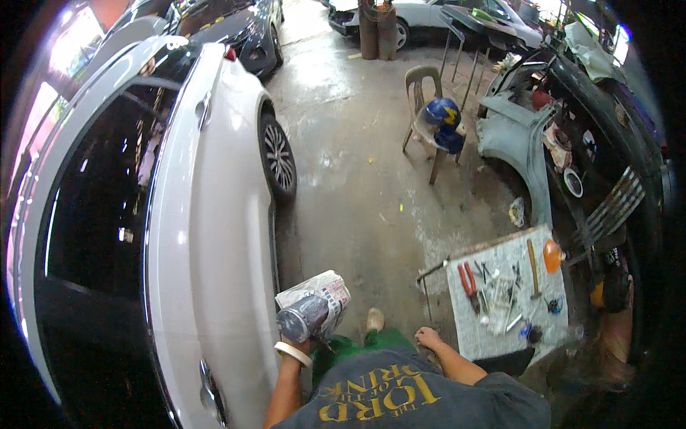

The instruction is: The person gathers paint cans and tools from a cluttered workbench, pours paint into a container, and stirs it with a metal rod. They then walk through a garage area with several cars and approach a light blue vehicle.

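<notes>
My left hand [296,345] is closed around a rolled or folded newspaper [333,294], beside the white car [227,236]. The newspaper's near end has a dark grey, rounded part [304,322]; whether that is print or a separate object I cannot tell. A cream ring, like a roll of tape [293,354], sits round my left wrist. My right hand [429,338] hangs low by the left side of a small work table [464,343], its fingers curled and nothing visible in them.
On the table lie red-handled pliers [468,280], a hammer [534,268], an orange bottle [552,256] and several small tools. Beyond it stand a chair [414,89] with a blue-and-yellow bundle [443,123] and a stripped grey car body panel [518,136]. More cars are parked farther off.
</notes>
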The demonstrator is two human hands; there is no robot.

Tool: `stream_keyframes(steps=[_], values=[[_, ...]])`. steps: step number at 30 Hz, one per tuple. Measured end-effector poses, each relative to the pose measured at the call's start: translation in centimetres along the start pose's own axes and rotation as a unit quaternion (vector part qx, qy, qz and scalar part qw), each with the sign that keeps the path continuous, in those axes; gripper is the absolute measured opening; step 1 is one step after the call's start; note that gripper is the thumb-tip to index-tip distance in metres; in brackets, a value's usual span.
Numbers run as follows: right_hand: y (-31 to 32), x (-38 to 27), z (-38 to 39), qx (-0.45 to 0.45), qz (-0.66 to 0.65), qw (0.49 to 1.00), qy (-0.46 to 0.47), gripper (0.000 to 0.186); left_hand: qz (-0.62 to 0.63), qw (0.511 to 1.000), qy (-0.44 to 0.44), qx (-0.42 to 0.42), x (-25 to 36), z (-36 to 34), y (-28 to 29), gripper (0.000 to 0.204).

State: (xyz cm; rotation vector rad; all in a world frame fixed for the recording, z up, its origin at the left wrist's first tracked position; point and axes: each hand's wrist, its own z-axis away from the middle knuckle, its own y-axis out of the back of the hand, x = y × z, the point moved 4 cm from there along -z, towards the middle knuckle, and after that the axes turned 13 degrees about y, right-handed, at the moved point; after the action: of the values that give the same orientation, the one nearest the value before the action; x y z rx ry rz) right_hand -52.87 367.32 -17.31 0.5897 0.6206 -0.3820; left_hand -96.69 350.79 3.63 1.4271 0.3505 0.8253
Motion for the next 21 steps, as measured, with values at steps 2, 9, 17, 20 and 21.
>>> stream_keyframes(steps=[2, 9, 17, 20, 21], values=[[5.2, -5.5, -6.7, 0.000, 0.043, 0.998, 0.053, 0.023, 0.012, 0.999, -0.027, 0.014, 3.4, -7.7, 1.1, 0.024], [21.4, -33.3, -32.0, 0.075, -0.100, 0.977, 0.172, 0.029, -0.008, 0.995, -0.072, 0.065, 9.4, -38.5, 5.4, 0.024], [33.8, -32.6, -47.8, 0.248, -0.004, 0.962, 0.117, 0.022, -0.018, 0.983, -0.168, 0.066, 19.0, -70.4, 7.5, 0.023], [34.1, -31.9, -49.0, 0.038, 0.011, 0.994, -0.101, 0.028, -0.052, 0.986, -0.157, 0.022, 22.0, -81.2, 9.3, 0.022], [34.8, -33.0, -49.1, 0.014, 0.024, 0.992, -0.126, 0.027, -0.069, 0.986, -0.152, 0.011, 22.7, -85.0, 9.6, 0.022]])
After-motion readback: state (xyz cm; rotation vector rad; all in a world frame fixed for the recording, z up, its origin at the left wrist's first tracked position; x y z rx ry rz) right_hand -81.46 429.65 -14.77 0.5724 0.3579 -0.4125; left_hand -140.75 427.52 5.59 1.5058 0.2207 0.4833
